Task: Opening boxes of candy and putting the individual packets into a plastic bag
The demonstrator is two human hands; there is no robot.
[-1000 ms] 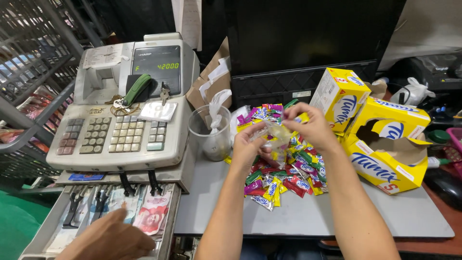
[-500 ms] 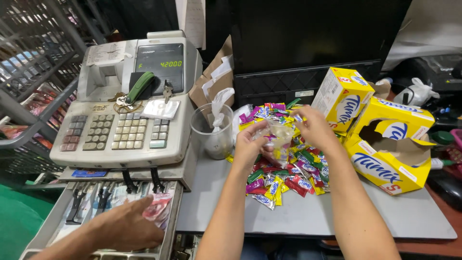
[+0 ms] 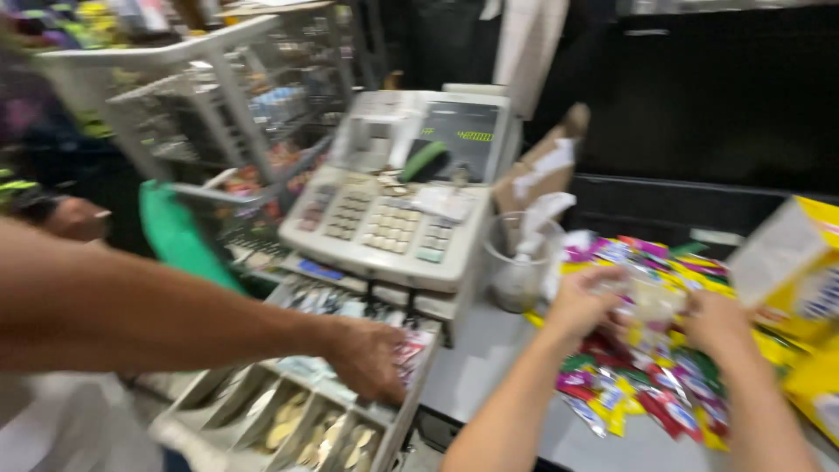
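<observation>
**Two hands on a candy bag, a co-worker in the till**

Across the left half of the frame a co-worker's bare arm [image 3: 149,310] stretches from the left edge toward the centre, its hand [image 3: 371,357] palm down over the open cash drawer [image 3: 288,419], fingers curled onto the banknotes at the drawer's back row. Coin cups show along the drawer's front. Above it, centre-left, sits the grey cash register [image 3: 393,205] with its lit display.

At lower right the person's own two forearms rise from the bottom edge. The left hand [image 3: 581,306] and the right hand [image 3: 717,322] meet over a small clear bag [image 3: 648,306], each pinching one side of it with closed fingers; the blur hides the exact grip. The bag hangs just above a heap of bright candy packets [image 3: 655,385] spread on the grey counter [image 3: 489,367]. A clear cup [image 3: 516,262] stands between register and candy, and a yellow carton [image 3: 800,262] fills the right edge.

Against the frames before, the view has swung left and blurred, so the register now sits mid-frame and wire shelving shows at upper left. The co-worker's hand has moved further into the drawer. The person's hands hold the bag over the candy as they did before.
</observation>
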